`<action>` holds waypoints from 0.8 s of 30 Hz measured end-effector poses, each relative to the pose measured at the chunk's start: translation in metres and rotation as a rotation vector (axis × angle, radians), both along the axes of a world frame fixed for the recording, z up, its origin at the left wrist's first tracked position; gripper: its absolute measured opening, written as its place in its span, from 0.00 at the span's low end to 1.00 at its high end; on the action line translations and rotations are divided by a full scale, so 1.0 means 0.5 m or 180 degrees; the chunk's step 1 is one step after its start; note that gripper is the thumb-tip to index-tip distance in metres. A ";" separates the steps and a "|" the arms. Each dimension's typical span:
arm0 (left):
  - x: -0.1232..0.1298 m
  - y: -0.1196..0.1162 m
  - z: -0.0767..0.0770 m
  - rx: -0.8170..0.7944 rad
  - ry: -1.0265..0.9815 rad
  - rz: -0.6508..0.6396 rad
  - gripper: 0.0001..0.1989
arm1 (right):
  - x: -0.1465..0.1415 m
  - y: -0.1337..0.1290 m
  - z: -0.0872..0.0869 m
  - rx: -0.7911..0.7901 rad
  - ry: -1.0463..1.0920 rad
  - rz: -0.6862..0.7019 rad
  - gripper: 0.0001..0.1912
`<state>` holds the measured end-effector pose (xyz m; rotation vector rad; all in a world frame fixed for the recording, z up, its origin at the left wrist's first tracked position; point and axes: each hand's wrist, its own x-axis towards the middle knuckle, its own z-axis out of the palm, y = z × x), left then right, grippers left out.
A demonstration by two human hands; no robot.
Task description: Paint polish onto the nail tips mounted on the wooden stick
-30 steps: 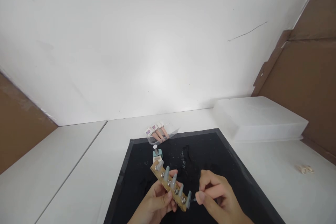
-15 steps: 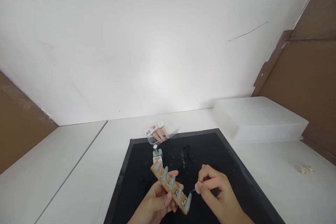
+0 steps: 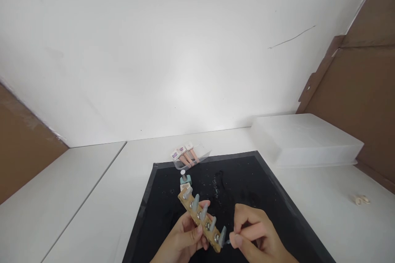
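My left hand (image 3: 188, 236) is wrapped round a wooden strip (image 3: 200, 223), which slants down to the right and carries several grey nail tips on round metal mounts. A pink-handled brush (image 3: 249, 233) is pinched in my right hand (image 3: 257, 230); its thin tip is at the lowest nail tip (image 3: 222, 236), though whether they touch is hard to tell. Just past the strip's upper end stand a small teal bottle (image 3: 185, 179) with a white-topped grey stem and a whitish block (image 3: 184, 187).
A black mat (image 3: 237, 172) lies under the hands. At its back edge, a clear tray (image 3: 202, 157) holds pink tubes with white labels. The white box (image 3: 308, 139) sits at the back right, and small cream pieces (image 3: 361, 200) lie far right.
My right hand has turned and lowered slightly, showing more of the pink handle, and the brush tip has moved down along the lowest nail tip. The strip has tilted a little.
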<state>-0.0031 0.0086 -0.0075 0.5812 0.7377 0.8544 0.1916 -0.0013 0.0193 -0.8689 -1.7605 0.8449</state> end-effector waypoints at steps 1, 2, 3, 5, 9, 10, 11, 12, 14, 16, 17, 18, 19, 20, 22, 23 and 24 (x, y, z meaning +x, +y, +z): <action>0.001 -0.001 0.002 0.0012 0.0001 -0.0010 0.22 | 0.000 0.000 -0.001 -0.0040 -0.0046 -0.0016 0.11; 0.002 -0.002 0.003 0.0021 0.0010 -0.0017 0.22 | 0.000 0.000 -0.003 -0.0060 -0.0087 -0.0054 0.11; 0.002 -0.004 0.004 0.0026 0.0026 -0.0024 0.22 | -0.001 0.001 -0.005 -0.0054 -0.0110 -0.0094 0.11; 0.002 -0.006 0.005 0.0025 0.0068 -0.0023 0.22 | -0.001 0.002 -0.008 -0.0031 -0.0117 -0.0184 0.11; 0.000 -0.007 0.000 0.0033 0.0095 -0.0030 0.22 | 0.000 0.007 -0.014 0.0019 -0.0152 -0.0353 0.12; 0.000 -0.006 -0.002 0.0034 0.0088 -0.0034 0.23 | 0.000 0.008 -0.016 0.0044 -0.0167 -0.0389 0.13; 0.000 -0.006 -0.003 0.0040 0.0078 -0.0034 0.23 | 0.000 0.009 -0.017 0.0075 -0.0174 -0.0424 0.13; 0.000 -0.005 -0.004 0.0036 0.0067 -0.0027 0.23 | 0.000 0.009 -0.019 0.0105 -0.0174 -0.0463 0.13; -0.001 -0.006 -0.005 0.0026 0.0045 -0.0029 0.23 | -0.001 0.009 -0.021 0.0171 -0.0134 -0.0564 0.15; -0.001 -0.008 -0.004 0.0016 0.0038 -0.0031 0.23 | -0.002 0.009 -0.021 0.0245 -0.0047 -0.0651 0.17; -0.002 -0.009 -0.003 0.0007 0.0043 -0.0030 0.23 | -0.002 0.009 -0.020 0.0274 0.0009 -0.0677 0.17; -0.002 -0.009 -0.002 -0.0006 0.0049 -0.0029 0.23 | -0.002 0.008 -0.019 0.0296 0.0060 -0.0682 0.17; -0.003 -0.009 -0.001 -0.0011 0.0052 -0.0018 0.22 | -0.002 0.008 -0.017 0.0311 0.0097 -0.0671 0.17; -0.003 -0.009 -0.001 -0.0015 0.0050 -0.0012 0.22 | -0.002 0.008 -0.016 0.0316 0.0114 -0.0643 0.17; -0.003 -0.007 0.000 -0.0006 0.0042 -0.0002 0.22 | -0.002 0.007 -0.013 0.0310 0.0106 -0.0595 0.16; -0.003 -0.006 -0.001 0.0001 0.0034 -0.0001 0.22 | -0.001 0.007 -0.012 0.0301 0.0088 -0.0575 0.15; -0.003 -0.005 -0.001 0.0003 0.0029 0.0001 0.22 | -0.001 0.006 -0.011 0.0296 0.0070 -0.0553 0.14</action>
